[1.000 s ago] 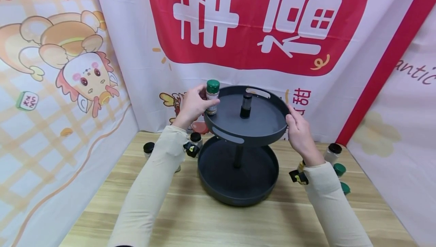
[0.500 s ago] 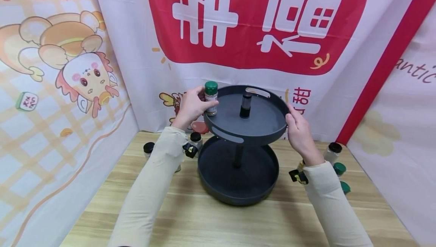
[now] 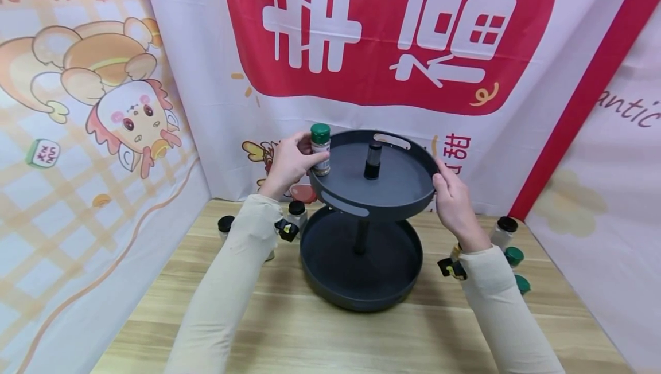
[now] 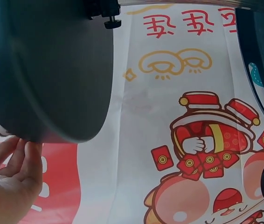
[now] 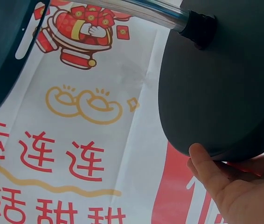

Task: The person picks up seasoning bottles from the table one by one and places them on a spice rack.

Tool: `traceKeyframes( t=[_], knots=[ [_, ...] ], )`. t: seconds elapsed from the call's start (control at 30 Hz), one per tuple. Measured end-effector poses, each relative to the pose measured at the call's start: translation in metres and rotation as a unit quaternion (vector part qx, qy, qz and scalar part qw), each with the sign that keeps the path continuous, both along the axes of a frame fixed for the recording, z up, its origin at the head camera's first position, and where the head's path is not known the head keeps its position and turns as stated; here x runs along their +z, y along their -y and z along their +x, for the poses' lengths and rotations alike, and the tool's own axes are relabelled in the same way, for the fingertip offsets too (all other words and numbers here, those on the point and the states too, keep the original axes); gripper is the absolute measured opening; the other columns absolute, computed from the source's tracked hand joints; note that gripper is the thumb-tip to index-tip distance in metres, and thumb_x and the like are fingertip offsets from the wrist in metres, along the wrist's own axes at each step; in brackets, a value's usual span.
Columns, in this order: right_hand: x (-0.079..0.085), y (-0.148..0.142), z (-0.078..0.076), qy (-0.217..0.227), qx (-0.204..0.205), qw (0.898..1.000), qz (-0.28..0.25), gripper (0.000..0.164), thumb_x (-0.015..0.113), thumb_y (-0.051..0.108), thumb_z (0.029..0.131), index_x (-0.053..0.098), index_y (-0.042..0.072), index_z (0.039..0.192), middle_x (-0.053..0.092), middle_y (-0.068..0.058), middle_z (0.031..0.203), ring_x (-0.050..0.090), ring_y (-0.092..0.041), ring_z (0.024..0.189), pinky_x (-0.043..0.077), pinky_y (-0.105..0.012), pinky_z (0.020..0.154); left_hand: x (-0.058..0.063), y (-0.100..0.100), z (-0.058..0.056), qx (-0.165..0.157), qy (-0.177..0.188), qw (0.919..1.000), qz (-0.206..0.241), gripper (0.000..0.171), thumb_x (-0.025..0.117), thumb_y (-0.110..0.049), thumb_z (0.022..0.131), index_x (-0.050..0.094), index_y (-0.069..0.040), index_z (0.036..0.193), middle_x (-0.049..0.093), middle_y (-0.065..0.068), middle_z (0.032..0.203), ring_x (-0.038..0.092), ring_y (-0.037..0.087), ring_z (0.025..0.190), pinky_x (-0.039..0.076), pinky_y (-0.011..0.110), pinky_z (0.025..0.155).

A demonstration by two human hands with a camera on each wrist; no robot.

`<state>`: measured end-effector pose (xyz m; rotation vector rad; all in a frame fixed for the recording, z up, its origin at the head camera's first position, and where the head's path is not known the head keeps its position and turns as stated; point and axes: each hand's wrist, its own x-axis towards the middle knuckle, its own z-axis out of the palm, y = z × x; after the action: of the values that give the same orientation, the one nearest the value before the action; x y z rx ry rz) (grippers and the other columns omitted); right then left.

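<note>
The left hand point(image 3: 291, 162) pinches a green-capped jar point(image 3: 321, 150) upright at the left edge of the upper tray point(image 3: 397, 182); whether it rests there I cannot tell. The right hand point(image 3: 457, 205) grips the right rim, likely for steadiness. The right wrist view shows a fingertip point(image 5: 198, 151) against the underside and the shiny post point(image 5: 155, 14), largely hidden from above.

Bright, even light fills the head view, where we see soft shadows on the wooden table point(image 3: 351, 339) at lower left and right of centre; in our dimmer left wrist view, upper left, the upper tray point(image 4: 66, 70) darkens.
</note>
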<state>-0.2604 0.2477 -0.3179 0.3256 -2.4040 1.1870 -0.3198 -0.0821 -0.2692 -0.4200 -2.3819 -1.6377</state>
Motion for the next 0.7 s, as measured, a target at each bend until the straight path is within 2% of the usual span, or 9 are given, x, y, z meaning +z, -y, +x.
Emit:
traceKeyframes(
  t=[0.17,0.3,0.47,0.7],
  knots=[
    [0.001,0.003,0.002,0.019,-0.01,1.0,0.002,0.052,0.029,0.031,0.103,0.025,0.008,0.149,0.028,-0.016,0.151,0.026,-0.033,0.137,0.021,-0.054,0.109,-0.003,0.009,0.004,-0.001,0.004,1.0,0.001,0.058,0.074,-0.035,0.082,0.053,-0.014,0.131,0.059,0.003,0.119,0.057,0.019,0.105,0.048,0.037,0.09],
    [0.001,0.005,0.003,0.013,-0.015,1.0,-0.001,0.051,0.03,0.031,0.103,0.027,0.008,0.149,0.032,-0.017,0.149,0.031,-0.033,0.133,0.024,-0.054,0.107,-0.006,0.019,0.008,0.007,0.002,1.0,0.001,0.051,0.065,-0.039,0.088,0.054,-0.012,0.13,0.058,0.006,0.121,0.056,0.019,0.109,0.047,0.037,0.092],
    [0.001,0.006,0.005,-0.001,-0.018,1.0,-0.006,0.049,0.032,0.028,0.103,0.031,0.007,0.147,0.039,-0.02,0.143,0.043,-0.034,0.12,0.033,-0.055,0.1,-0.012,0.032,0.013,0.029,-0.011,0.9995,-0.011,0.038,0.054,-0.036,0.096,0.058,-0.009,0.124,0.059,0.008,0.115,0.054,0.023,0.106,0.046,0.038,0.088],
    [0.003,0.009,0.01,-0.009,-0.022,1.0,-0.003,0.049,0.033,0.027,0.102,0.032,0.005,0.147,0.048,-0.023,0.132,0.05,-0.033,0.102,0.043,-0.05,0.086,-0.029,0.052,0.024,0.016,-0.001,0.9996,-0.022,0.032,0.051,-0.026,0.098,0.059,-0.005,0.121,0.059,0.012,0.116,0.054,0.027,0.102,0.045,0.035,0.081]
  ],
)
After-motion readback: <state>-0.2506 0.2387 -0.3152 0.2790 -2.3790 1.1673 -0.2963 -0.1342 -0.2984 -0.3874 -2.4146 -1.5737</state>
